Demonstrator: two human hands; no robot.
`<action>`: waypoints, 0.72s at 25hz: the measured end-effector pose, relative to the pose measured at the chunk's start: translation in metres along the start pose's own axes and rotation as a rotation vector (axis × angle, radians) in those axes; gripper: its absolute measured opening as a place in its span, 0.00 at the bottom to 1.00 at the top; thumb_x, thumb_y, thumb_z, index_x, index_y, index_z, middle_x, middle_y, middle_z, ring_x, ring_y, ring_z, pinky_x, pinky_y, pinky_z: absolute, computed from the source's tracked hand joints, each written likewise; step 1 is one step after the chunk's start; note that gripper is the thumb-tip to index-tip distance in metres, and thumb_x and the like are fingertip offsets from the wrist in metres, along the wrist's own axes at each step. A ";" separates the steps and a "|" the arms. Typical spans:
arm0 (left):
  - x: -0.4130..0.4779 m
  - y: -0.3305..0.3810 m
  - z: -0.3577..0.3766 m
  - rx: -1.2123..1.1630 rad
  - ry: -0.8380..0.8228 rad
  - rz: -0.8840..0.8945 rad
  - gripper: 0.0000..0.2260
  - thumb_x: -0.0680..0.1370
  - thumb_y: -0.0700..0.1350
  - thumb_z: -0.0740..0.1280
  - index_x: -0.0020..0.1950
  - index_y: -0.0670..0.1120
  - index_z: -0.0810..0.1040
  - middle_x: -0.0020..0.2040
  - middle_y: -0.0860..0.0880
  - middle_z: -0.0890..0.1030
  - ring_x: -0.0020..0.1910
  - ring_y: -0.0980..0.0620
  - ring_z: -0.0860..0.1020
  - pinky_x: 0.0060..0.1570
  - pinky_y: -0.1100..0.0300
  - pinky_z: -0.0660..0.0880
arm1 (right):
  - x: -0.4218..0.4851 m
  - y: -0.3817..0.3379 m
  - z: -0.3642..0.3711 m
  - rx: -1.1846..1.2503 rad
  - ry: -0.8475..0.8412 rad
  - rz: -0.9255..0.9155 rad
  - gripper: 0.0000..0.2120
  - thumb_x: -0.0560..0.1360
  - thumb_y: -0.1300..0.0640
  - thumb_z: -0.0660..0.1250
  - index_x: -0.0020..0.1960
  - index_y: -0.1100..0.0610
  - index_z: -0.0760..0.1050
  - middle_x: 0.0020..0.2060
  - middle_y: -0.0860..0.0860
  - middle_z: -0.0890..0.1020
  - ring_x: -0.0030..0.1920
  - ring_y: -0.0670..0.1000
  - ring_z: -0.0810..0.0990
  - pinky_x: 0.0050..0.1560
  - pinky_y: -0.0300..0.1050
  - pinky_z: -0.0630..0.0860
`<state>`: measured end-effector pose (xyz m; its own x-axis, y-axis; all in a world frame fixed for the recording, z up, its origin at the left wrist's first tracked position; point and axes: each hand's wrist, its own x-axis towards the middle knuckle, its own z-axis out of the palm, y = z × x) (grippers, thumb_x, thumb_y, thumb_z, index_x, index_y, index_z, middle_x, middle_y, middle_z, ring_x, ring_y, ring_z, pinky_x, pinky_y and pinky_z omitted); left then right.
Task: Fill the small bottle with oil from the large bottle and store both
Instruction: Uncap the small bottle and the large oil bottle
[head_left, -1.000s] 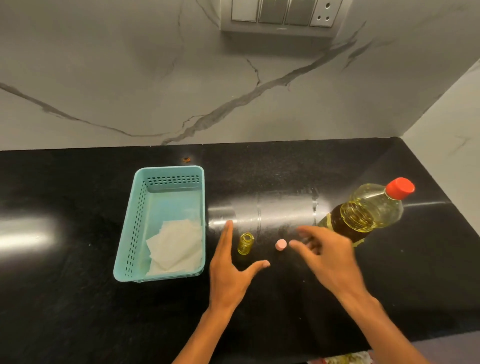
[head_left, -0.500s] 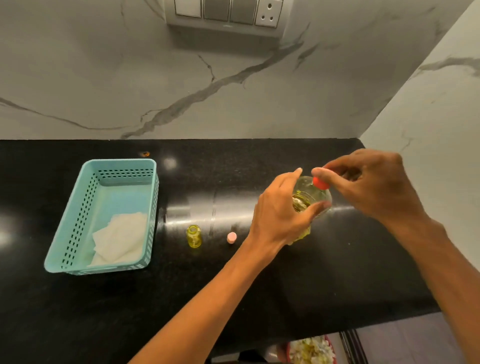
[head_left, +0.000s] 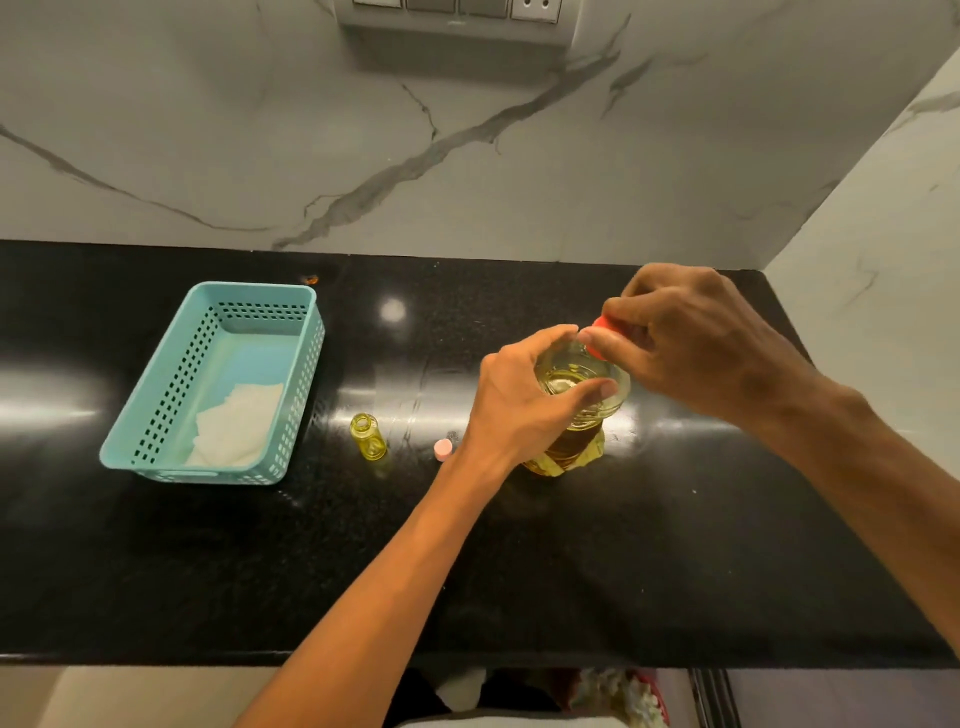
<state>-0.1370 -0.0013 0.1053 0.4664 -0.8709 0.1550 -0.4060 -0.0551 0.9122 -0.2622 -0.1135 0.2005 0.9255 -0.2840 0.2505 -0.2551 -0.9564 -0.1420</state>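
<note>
Left hand (head_left: 524, 400) grips big oil bottle (head_left: 582, 410) upright near counter (head_left: 675, 545) right end; right hand (head_left: 691, 338) pinches red cap (head_left: 602, 325). Small bottle (head_left: 368, 436), pink cap (head_left: 443, 448) just left; basket (head_left: 156, 447) toward left end.

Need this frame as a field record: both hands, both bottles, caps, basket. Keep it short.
large bottle: upright on the counter, oil inside
red cap: at the large bottle's top, partly covered by fingers
left hand: grip round the large bottle's shoulder
right hand: pinches the red cap
small bottle: upright, uncapped, right of the basket; fill level unclear
pink cap: loose on the counter between the two bottles
basket contents: white paper
</note>
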 end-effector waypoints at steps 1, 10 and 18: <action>-0.001 0.001 0.000 -0.010 0.001 -0.005 0.28 0.71 0.56 0.78 0.68 0.50 0.78 0.60 0.54 0.84 0.58 0.62 0.80 0.59 0.64 0.79 | -0.001 0.003 0.000 0.005 -0.012 -0.035 0.20 0.75 0.47 0.65 0.47 0.63 0.84 0.40 0.59 0.82 0.34 0.50 0.77 0.33 0.39 0.75; -0.002 0.002 0.003 -0.044 0.003 -0.023 0.30 0.70 0.56 0.78 0.70 0.49 0.77 0.61 0.56 0.83 0.60 0.61 0.80 0.62 0.62 0.78 | 0.008 0.016 -0.036 0.207 -0.063 -0.145 0.19 0.70 0.56 0.76 0.60 0.55 0.81 0.54 0.49 0.81 0.47 0.45 0.81 0.46 0.36 0.79; -0.004 0.000 0.002 -0.040 -0.009 -0.053 0.29 0.70 0.54 0.78 0.70 0.51 0.76 0.52 0.70 0.77 0.51 0.74 0.77 0.54 0.76 0.73 | 0.010 0.010 -0.027 0.046 -0.175 -0.252 0.11 0.70 0.60 0.76 0.52 0.56 0.85 0.47 0.52 0.83 0.45 0.48 0.82 0.42 0.39 0.80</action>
<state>-0.1403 0.0008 0.1043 0.4793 -0.8716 0.1032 -0.3489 -0.0813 0.9336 -0.2625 -0.1276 0.2271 0.9932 -0.0184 0.1149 -0.0022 -0.9901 -0.1401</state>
